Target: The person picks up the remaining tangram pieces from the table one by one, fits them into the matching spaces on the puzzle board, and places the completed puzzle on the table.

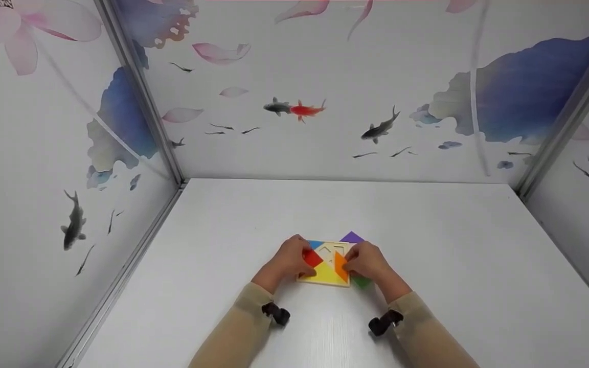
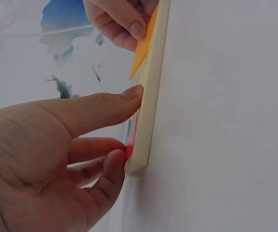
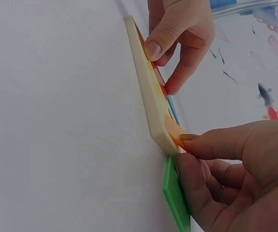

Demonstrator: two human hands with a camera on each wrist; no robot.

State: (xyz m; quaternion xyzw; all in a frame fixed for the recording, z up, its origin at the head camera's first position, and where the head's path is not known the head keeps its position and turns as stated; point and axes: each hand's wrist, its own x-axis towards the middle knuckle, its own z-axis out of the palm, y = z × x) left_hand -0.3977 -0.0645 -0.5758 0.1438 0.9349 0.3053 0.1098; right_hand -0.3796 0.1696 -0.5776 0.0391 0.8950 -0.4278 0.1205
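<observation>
A pale tangram tray (image 1: 323,284) lies flat on the table, with a yellow piece (image 1: 328,275), a red piece (image 1: 313,258) and a blue piece (image 1: 315,244) in it. My left hand (image 1: 289,259) holds the tray's left side, its thumb on the near part and its fingers by the red piece. My right hand (image 1: 370,261) pinches an orange parallelogram piece (image 3: 175,131) between thumb and fingers. That piece tilts over the tray's right side, one end raised in the left wrist view. Bare recesses show in the tray's upper right.
Behind the tray's far right corner a purple piece (image 1: 352,237) lies on the table (image 1: 243,214). A green piece (image 3: 176,195) is beside the tray's right edge, under my right hand. Printed panels (image 1: 325,158) wall the table at the back and sides.
</observation>
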